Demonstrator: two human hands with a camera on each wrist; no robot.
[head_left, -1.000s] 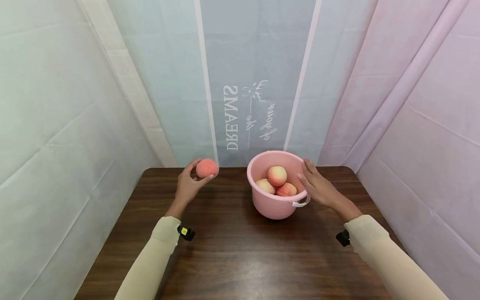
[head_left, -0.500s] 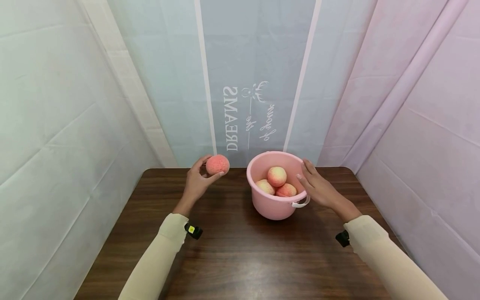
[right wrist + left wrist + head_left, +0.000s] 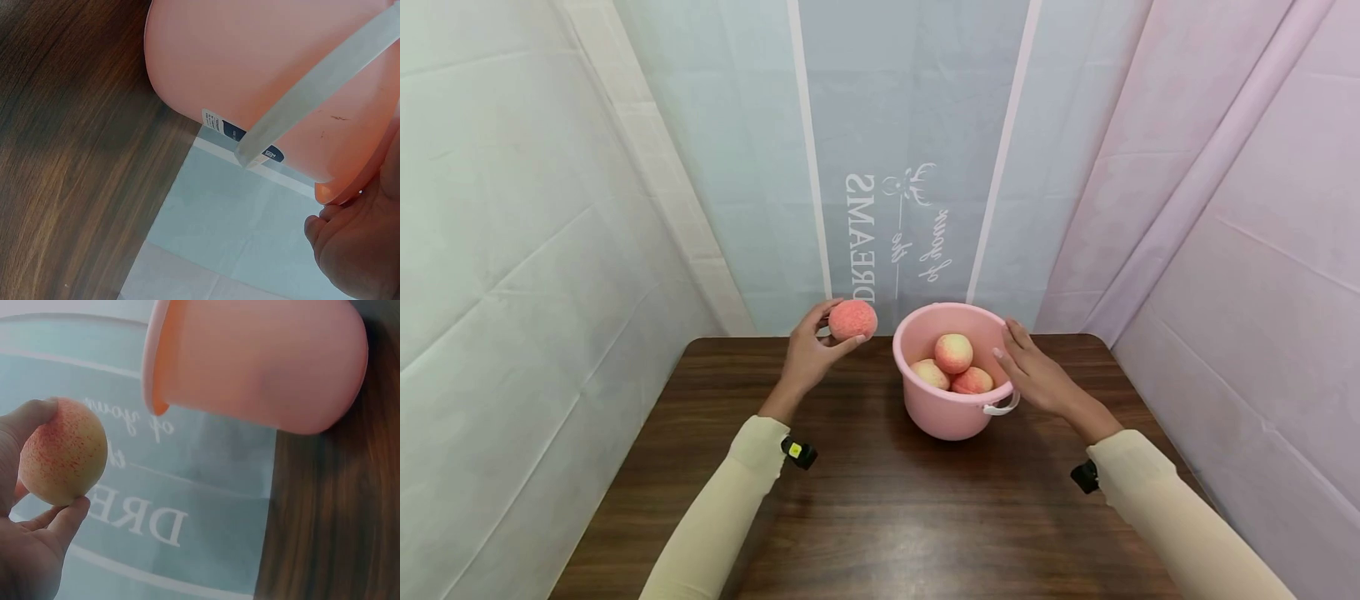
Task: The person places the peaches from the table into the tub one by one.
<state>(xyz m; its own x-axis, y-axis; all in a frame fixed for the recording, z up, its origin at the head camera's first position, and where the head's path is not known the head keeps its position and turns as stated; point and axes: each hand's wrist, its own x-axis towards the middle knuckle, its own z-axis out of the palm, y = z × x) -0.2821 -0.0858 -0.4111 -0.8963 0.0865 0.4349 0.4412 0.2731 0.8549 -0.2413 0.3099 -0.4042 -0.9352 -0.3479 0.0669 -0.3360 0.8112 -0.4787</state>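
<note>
My left hand (image 3: 811,354) holds a peach (image 3: 853,320) between thumb and fingers, raised left of the pink bucket (image 3: 947,417). In the left wrist view the peach (image 3: 65,452) is yellowish with red speckles, and the bucket (image 3: 269,362) stands beyond it. My right hand (image 3: 1037,371) rests at the bucket's right rim with its fingers mostly straight; the right wrist view has this hand (image 3: 359,244) against the rim. Inside the bucket lie an upper peach (image 3: 954,353), a left peach (image 3: 930,374) and a right peach (image 3: 973,380).
The bucket stands upright on a dark wooden table (image 3: 880,517), near its back edge. A white handle (image 3: 1002,406) hangs on the bucket's right side. Behind the table hangs a blue-grey curtain (image 3: 917,100) with white lettering; pale cloth walls (image 3: 512,250) flank both sides.
My left hand has carried its peach rightward and slightly up, closer to the bucket. The right hand, the bucket and the peaches in it have stayed in place.
</note>
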